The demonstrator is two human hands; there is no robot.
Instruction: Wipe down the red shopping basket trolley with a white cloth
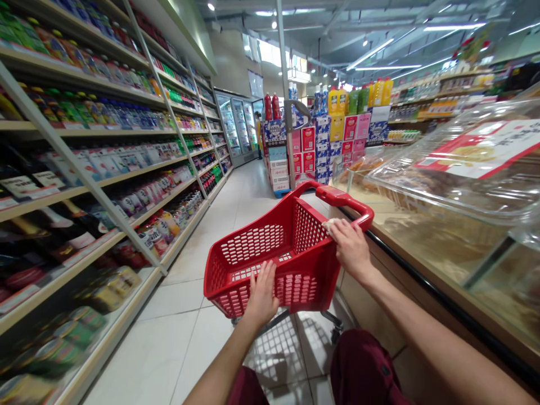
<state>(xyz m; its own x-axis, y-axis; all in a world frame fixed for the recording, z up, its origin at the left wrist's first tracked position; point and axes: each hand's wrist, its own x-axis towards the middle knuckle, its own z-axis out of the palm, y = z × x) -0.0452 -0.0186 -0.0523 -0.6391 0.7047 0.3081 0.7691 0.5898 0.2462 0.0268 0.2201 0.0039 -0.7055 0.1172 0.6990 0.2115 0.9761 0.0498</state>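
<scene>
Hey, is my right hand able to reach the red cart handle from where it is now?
Probably yes. The right hand rests on the red cart rim just below the handle, with nothing between them. The left hand presses the near wall.

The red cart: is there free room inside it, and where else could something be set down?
The cart is bare inside; the left hand rests on its near rim, the right hand on its right rim. The floor between shelves and counter is free. Shelves are crowded; the counter is covered by clear lids.
</scene>
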